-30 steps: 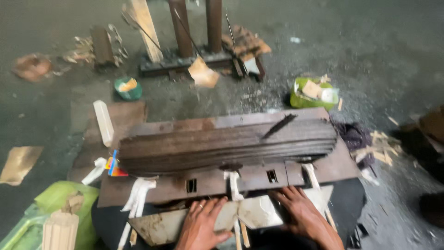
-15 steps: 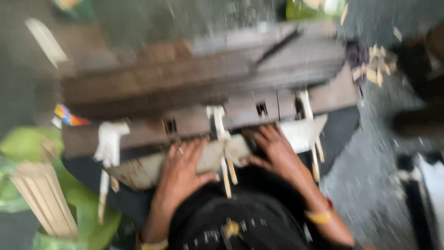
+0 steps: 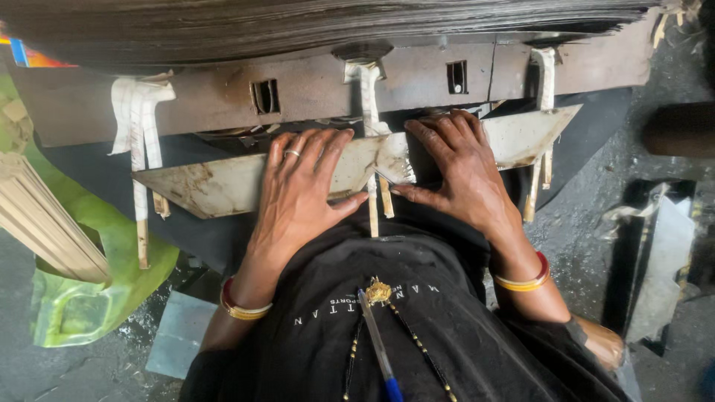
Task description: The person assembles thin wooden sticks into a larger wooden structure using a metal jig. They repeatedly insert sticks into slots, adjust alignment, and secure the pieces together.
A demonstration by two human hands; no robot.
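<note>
My left hand (image 3: 302, 186) lies flat, fingers spread, on a long stained pale board (image 3: 216, 184) that slopes across my lap. My right hand (image 3: 458, 167) presses flat on the same board further right, fingertips reaching under the brown wooden frame (image 3: 313, 89). Between the two hands a thin wooden stick (image 3: 372, 216) wrapped in white strip hangs down from the frame. Above the frame sits a thick stack of dark thin sheets (image 3: 313, 26). Both wrists wear red and gold bangles.
White cloth strips (image 3: 138, 112) hang from the frame at left and right. A bundle of pale thin sticks (image 3: 41, 223) rests on a green bag (image 3: 97, 290) at left. Grey metal pieces (image 3: 655, 260) lie on the dirty floor at right. A pen (image 3: 376, 346) is clipped on my black shirt.
The view has dropped and closed in on the board and frame. Both hands stay flat on the board, now seen sharply; the floor clutter beyond the frame has left view.
</note>
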